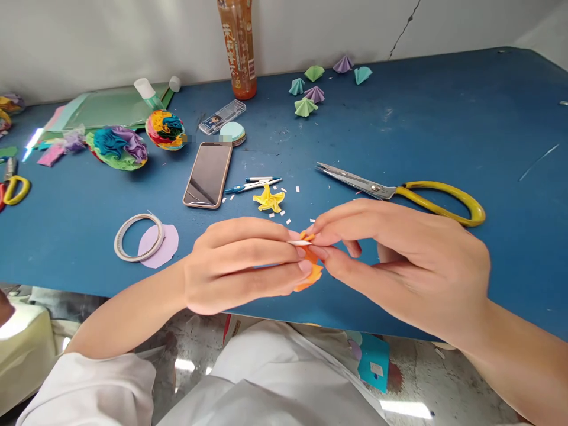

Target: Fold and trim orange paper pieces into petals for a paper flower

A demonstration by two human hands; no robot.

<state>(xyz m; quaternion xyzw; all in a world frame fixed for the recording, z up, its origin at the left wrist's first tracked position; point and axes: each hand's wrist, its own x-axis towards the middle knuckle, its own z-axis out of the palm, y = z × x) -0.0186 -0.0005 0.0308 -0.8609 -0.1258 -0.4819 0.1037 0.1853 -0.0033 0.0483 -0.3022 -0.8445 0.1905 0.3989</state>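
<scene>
My left hand (239,263) and my right hand (399,266) meet over the front edge of the blue table (444,118). Both pinch a small folded orange paper piece (310,273) between fingertips. A thin white strip (300,242) lies across the top of it, held under my left thumb and my right fingertips. A finished yellow paper flower (268,199) lies on the table just behind my hands, with tiny white paper bits scattered round it.
Yellow-handled scissors (399,189) lie right of centre. A phone (208,174), a pen (251,185), a tape ring (138,236) on a lilac paper disc, multicoloured paper balls (118,148), a glue stick, a brown bottle (238,47) and several folded paper cones (314,89) lie behind.
</scene>
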